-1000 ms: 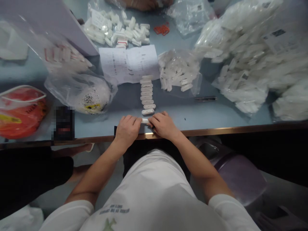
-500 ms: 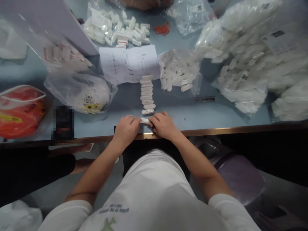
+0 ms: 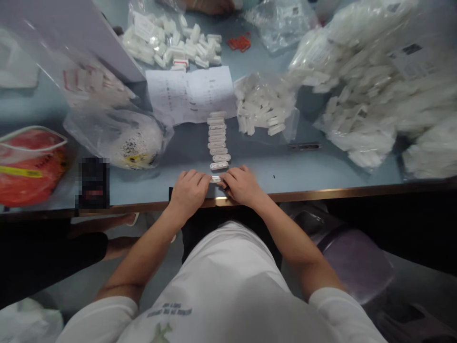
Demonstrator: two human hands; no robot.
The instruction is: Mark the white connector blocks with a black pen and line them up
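Note:
My left hand (image 3: 188, 191) and my right hand (image 3: 243, 185) rest at the table's near edge, fingers curled. Between their fingertips they pinch one small white plastic connector (image 3: 215, 179). Just beyond it lies a straight row of several like connectors (image 3: 217, 140), running away from me. An open clear bag of loose white connectors (image 3: 266, 107) sits to the right of the row. A printed paper sheet (image 3: 191, 94) lies behind the row.
Large clear bags of white parts (image 3: 374, 90) fill the right side. A pen (image 3: 305, 146) lies right of the row. On the left are a bag with a white roll (image 3: 124, 136), a red bag (image 3: 30, 164) and a dark device (image 3: 93, 183). Another person's hand (image 3: 207, 5) shows at the far edge.

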